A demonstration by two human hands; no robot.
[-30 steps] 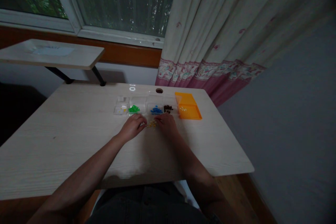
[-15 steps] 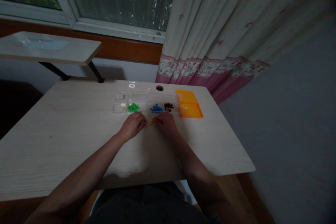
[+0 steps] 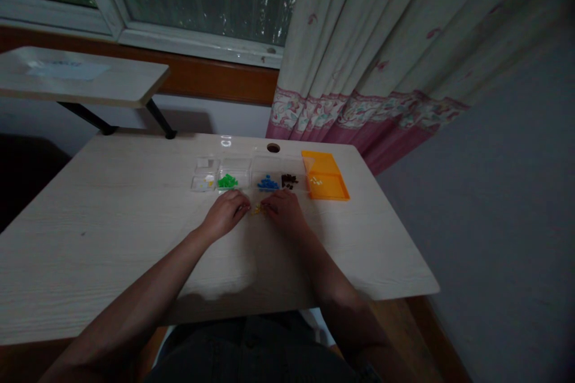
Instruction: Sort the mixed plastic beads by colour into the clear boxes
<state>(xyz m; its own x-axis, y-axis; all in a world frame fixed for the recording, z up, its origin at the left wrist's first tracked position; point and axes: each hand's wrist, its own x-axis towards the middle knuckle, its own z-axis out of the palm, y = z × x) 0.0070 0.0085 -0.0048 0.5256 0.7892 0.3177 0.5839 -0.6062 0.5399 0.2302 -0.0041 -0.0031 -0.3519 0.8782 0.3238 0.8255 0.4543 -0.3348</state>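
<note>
Small yellow pieces (image 3: 257,209) lie in a little pile on the table between my two hands. To the left of the pile, my left hand (image 3: 227,212) rests with its fingers curled and pressed together; what they hold, if anything, is too small to tell. My right hand (image 3: 284,209) reaches the pile's right side, fingertips pinched at the yellow pieces, its grip hidden. Just beyond the hands are clear plastic boxes with green pieces (image 3: 227,181), blue pieces (image 3: 268,183) and dark brown pieces (image 3: 288,181).
An open orange case (image 3: 330,188) stands at the right, with whitish pieces (image 3: 316,181) by its left edge. Smaller clear boxes (image 3: 204,182) sit at the left, one with a yellow bit. A cable hole (image 3: 273,148) and a raised shelf (image 3: 130,87) are at the back.
The view has shifted slightly. Both hands keep nearly the same place around the yellow pieces, with only slight finger movement.
</note>
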